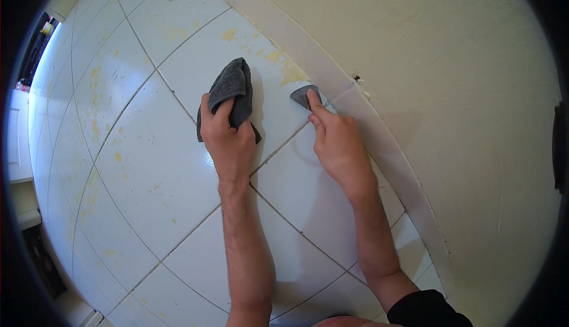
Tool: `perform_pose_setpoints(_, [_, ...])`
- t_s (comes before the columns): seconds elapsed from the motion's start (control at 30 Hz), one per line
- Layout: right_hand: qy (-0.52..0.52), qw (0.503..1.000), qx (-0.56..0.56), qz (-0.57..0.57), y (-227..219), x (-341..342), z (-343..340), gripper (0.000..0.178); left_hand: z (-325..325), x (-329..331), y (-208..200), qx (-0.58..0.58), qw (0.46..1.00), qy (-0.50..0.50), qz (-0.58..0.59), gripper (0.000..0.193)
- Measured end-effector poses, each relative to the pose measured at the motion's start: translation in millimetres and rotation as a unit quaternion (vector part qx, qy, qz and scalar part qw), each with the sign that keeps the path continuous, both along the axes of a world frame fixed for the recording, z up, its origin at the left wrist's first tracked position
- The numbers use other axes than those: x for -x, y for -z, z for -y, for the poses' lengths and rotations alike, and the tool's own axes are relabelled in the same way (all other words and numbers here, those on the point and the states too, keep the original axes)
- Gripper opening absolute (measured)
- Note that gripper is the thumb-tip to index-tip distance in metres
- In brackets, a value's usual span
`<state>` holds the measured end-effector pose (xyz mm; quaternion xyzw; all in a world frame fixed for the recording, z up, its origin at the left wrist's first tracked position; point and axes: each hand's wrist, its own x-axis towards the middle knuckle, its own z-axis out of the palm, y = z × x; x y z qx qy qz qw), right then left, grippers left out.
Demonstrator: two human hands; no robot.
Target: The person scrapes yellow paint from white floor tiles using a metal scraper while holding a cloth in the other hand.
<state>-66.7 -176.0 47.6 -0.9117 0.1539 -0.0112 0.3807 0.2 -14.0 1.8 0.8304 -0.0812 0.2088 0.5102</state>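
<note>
A folded dark grey cloth (230,87) is gripped in my left hand (227,131), above the white tiled floor (195,208). My right hand (341,143) holds a small grey scraper blade (303,97), with the index finger stretched along it. The blade is at the floor's edge by the wall's base, just below a pale yellow paint patch (290,73). The rest of the scraper is hidden under my fingers.
A beige wall (474,90) rises on the right, with a pale skirting strip (379,119) along its foot. Small dark crumbs (357,79) sit by the strip. Yellow spots (95,128) dot the tiles on the left. A white door (19,137) shows at the far left.
</note>
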Motion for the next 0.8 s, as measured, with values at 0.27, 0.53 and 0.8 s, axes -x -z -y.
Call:
perform_pose_setpoints(0.27, [-0.012, 1.000, -0.005, -0.022, -2.8, 2.9, 9.1, 0.040, 2.2, 2.3, 1.5, 0.002, 1.000, 0.003, -0.012, 0.028])
perform_pose_setpoints(0.53, [-0.004, 1.000, -0.020, 0.012, -0.4, 1.3, 3.9, 0.039, -0.9, 0.3, -1.7, -0.005, 1.000, 0.000, 0.007, 0.025])
perform_pose_setpoints(0.8, [-0.006, 0.997, 0.068, -0.043, -1.3, -4.6, -4.4, 0.041, 1.8, 1.8, 0.4, 0.012, 1.000, 0.007, -0.017, 0.028])
